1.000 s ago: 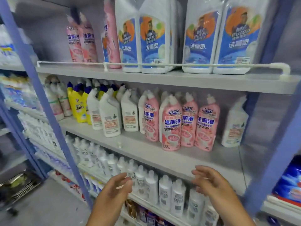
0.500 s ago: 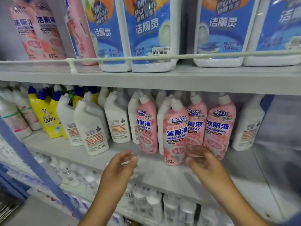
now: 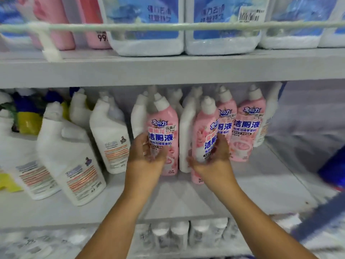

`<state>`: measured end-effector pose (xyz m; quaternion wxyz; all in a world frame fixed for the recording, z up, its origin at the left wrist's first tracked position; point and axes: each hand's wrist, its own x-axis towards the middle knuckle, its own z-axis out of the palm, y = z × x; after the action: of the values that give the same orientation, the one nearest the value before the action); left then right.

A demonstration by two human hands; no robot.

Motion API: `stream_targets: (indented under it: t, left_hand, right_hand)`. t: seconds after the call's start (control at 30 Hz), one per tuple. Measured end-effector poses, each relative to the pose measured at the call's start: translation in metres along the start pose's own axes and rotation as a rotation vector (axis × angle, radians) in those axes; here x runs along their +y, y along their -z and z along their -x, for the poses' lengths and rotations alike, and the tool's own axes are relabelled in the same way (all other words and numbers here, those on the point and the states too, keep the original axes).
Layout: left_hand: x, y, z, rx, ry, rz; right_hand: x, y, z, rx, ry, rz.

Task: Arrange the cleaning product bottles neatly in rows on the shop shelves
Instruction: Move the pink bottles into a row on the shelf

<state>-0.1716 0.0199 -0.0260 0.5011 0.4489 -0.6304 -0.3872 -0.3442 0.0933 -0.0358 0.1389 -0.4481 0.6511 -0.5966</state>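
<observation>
left hand [image 3: 147, 157] grip: curled round pink plastic toilet-cleaner bottle with white cap [image 3: 164, 139] | right hand [image 3: 212, 159] grip: curled round second pink bottle [image 3: 203, 135], nearest the shelf edge | both upright on grey middle shelf [image 3: 168, 202], long axes vertical, directly ahead of hands

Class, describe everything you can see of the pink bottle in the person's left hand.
The pink bottle looks like glossy plastic, with a white angled nozzle cap and a label printed in blue characters. It stands upright on the middle shelf, front of its row, a white bottle close behind. The left hand grips its lower body, hiding part of the label.
</observation>
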Motion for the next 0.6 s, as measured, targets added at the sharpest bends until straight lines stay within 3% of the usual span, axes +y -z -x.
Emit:
stream_targets:
  t: [0.17,0.4,0.6]
  left_hand:
    - [-0.010,-0.001,-0.015,-0.070,-0.018,-0.020]
    - [-0.009,-0.010,-0.025,-0.097,-0.064,-0.007]
    - [-0.005,-0.017,-0.023,-0.075,-0.059,0.005]
  right_hand:
    - [-0.015,0.016,0.013,0.106,-0.018,0.020]
    - [0.013,0.108,-0.006,0.355,-0.050,0.119]
    - [0.053,0.134,-0.046,0.370,-0.061,0.188]
